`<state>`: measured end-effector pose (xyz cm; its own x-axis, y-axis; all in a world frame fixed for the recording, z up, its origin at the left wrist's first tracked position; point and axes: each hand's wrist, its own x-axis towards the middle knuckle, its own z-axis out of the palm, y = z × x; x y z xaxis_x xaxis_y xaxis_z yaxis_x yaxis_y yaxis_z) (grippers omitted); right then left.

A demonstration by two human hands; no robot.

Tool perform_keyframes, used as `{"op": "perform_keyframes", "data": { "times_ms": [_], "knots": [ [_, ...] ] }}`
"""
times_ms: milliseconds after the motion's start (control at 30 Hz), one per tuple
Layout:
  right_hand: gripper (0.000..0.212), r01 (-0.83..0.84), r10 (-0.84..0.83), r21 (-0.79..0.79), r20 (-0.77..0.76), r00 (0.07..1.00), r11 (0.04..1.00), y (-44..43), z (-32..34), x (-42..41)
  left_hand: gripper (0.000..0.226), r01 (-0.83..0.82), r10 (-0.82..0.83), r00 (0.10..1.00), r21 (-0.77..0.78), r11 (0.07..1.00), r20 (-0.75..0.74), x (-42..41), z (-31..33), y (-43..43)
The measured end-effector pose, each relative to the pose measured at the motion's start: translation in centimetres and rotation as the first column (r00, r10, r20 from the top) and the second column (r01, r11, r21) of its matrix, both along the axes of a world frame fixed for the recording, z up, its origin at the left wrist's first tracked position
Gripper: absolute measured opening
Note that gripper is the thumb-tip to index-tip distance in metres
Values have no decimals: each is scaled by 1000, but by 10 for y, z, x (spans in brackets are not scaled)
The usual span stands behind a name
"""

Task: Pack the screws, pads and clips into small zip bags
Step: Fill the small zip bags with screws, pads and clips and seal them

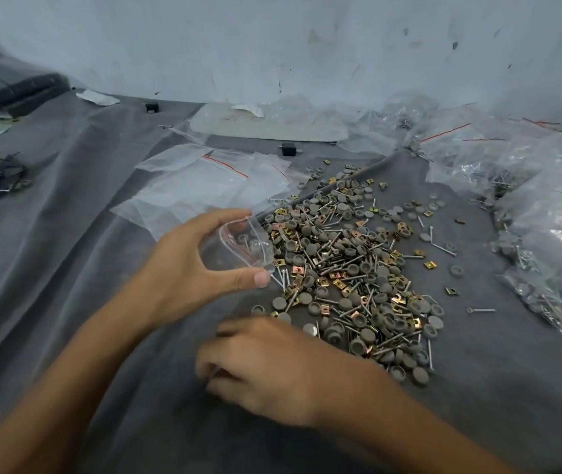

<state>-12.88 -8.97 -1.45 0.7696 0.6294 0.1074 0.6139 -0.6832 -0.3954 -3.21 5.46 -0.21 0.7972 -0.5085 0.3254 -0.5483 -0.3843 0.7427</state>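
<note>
Bag: the small zip bag (pixel 238 248) is held up just off the near-left edge of the heap, its mouth spread and turned toward the parts; a grey pad and what looks like a screw show through the film.
Left hand: your left hand (pixel 183 268) grips the bag, fingers curled over the top and the thumb pressing underneath, which bows the mouth into an oval.
Right hand: your right hand (pixel 266 367) is low over the cloth beside the heap's near edge, fingers curled. It is blurred, so I cannot tell whether it pinches a piece.
Parts: the heap (pixel 351 275) mixes long screws, round grey pads and brass-coloured clips; a stray screw (pixel 480 309), pad (pixel 456 270) and clip (pixel 430 265) lie apart to its right.
Step in hand: judged as filling this bag piece by piece.
Doing it well: keep the thumb squeeze so the mouth stays bowed. Feed screws head first so the points do not snag the film. Tilt the mouth upward before the next reach, or pieces may slide out.
Around: empty bags (pixel 204 186) lie beyond the left hand; filled bags (pixel 553 234) are heaped at the right, all on the grey cloth (pixel 67 268).
</note>
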Motion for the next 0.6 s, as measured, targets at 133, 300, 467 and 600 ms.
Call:
{"op": "perform_keyframes", "data": {
  "times_ms": [133,300,467,600],
  "knots": [
    [7,269,-218,215,-234,947,939,-62,17,-1,83,7,-9,1000,46,999,30,-4,0,5],
    [16,479,-328,647,-348,878,593,-104,29,6,84,1,-3,999,58,998,33,-14,0,-5],
    [24,387,-195,722,-339,920,574,-82,21,11,84,60,-65,996,81,995,62,-24,-4,-13],
    [20,420,-299,770,-306,904,481,-85,21,15,83,19,-19,999,-27,999,-31,-17,-4,-9]
  ]
}}
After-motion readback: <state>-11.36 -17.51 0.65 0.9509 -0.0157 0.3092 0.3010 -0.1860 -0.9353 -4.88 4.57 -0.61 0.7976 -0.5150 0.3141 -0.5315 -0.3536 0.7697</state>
